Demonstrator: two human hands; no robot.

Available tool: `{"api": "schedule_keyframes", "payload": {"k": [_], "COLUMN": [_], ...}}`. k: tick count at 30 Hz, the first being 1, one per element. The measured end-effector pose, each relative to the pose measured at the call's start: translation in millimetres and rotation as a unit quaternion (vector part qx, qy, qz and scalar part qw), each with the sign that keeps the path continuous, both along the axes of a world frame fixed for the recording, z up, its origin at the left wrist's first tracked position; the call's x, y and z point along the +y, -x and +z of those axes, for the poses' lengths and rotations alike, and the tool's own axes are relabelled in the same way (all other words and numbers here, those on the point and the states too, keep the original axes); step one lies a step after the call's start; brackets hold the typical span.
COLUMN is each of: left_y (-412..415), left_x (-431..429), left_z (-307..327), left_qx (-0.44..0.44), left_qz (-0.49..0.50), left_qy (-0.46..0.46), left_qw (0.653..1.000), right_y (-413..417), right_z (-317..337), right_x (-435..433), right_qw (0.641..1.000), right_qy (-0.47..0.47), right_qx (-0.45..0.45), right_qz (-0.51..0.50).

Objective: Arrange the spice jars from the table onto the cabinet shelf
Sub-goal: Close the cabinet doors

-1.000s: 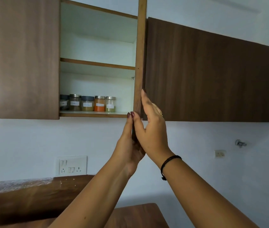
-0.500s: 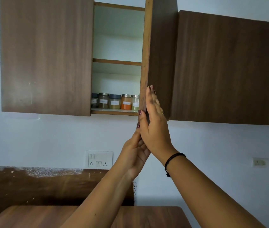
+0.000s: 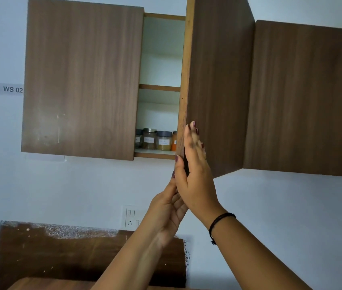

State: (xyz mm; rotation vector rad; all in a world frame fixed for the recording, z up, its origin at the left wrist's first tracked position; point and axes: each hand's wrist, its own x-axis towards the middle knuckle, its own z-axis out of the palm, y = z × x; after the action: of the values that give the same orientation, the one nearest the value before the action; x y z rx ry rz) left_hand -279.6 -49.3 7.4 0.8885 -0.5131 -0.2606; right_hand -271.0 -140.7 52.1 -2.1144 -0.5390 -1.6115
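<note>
- Spice jars (image 3: 155,141): labels too small to read. The orange jar (image 3: 174,141) is half hidden by the open door (image 3: 218,91); the leftmost jar is partly hidden by the left door (image 3: 82,80).
- Left hand (image 3: 165,214): fingertips hidden behind the right hand (image 3: 195,176).
- Desk (image 3: 50,284): cut off by the bottom edge.
- Switch panel (image 3: 131,216): partly covered by the left hand.

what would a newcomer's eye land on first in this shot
The two hands meeting at the centre: the right hand lies flat on the outer face of the half-open cabinet door, and the left hand reaches up to that door's lower corner. Through the gap left of the door, a row of spice jars stands on the bottom shelf. Far left on the wall sits a WS 02 label.
</note>
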Motion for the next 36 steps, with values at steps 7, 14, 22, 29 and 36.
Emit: {"api": "schedule_keyframes", "payload": {"k": [7, 14, 22, 29, 36], "left_y": [-41.2, -86.4, -130.7, -169.6, -203.8], "left_x": [23.7, 40.1, 51.0, 62.0, 70.5], "left_z": [-0.1, -1.9, -9.2, -9.1, -7.3], "left_qx": [0.006, 0.042, 0.043, 0.031, 0.023], "left_qz": [0.005, -0.001, 0.009, 0.023, 0.043], "left_qy": [0.031, 0.067, 0.087, 0.071, 0.017], "left_qw": [1.000, 0.997, 0.995, 0.997, 0.999], "right_y": [-43.8, -85.2, -131.9, -168.5, -199.0], "right_z": [-0.6, 2.9, -1.5, -6.0, -4.7], "right_x": [24.6, 41.3, 65.4, 75.6, 81.0], "right_qw": [1.000, 0.998, 0.992, 0.989, 0.987], "right_qy": [0.016, 0.027, 0.025, 0.041, 0.042], "right_qx": [-0.007, -0.018, -0.030, 0.024, 0.054], "right_qz": [-0.016, -0.060, -0.122, -0.137, -0.148]}}
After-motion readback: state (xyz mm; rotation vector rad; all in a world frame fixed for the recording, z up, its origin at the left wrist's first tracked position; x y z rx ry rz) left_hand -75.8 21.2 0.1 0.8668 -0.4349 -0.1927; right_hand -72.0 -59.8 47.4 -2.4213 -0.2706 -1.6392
